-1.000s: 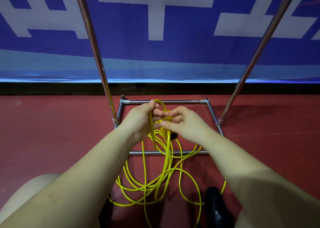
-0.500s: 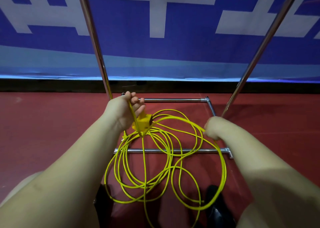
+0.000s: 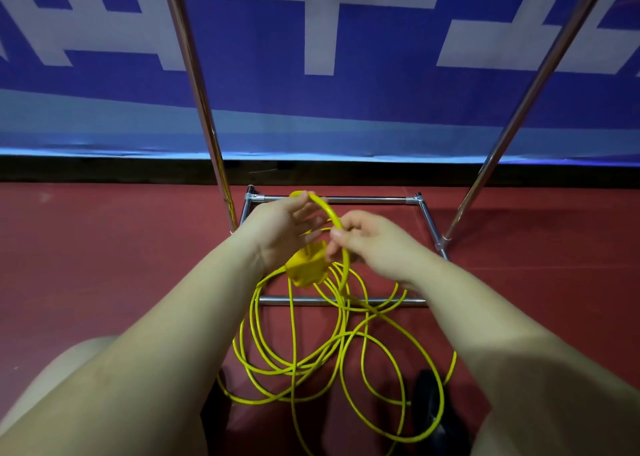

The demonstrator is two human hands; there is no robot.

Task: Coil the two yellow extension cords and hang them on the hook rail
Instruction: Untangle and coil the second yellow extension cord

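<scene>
A yellow extension cord hangs in several loose loops from my hands down to the red floor. My left hand holds the gathered loops at their top, and the yellow socket block dangles just below it. My right hand pinches a strand of the same cord right beside the left hand and brings it against the bundle. Only this one cord can be told apart in the tangle. The hook rail itself is out of view above.
The chrome rack's two uprights rise left and right of my hands, and its base frame lies on the floor under the loops. A blue and white banner stands behind. My dark shoe is at the bottom.
My right hand has swung in from the right with a fresh loop and now meets my left hand. The wide loop that stretched to the right has closed up.
</scene>
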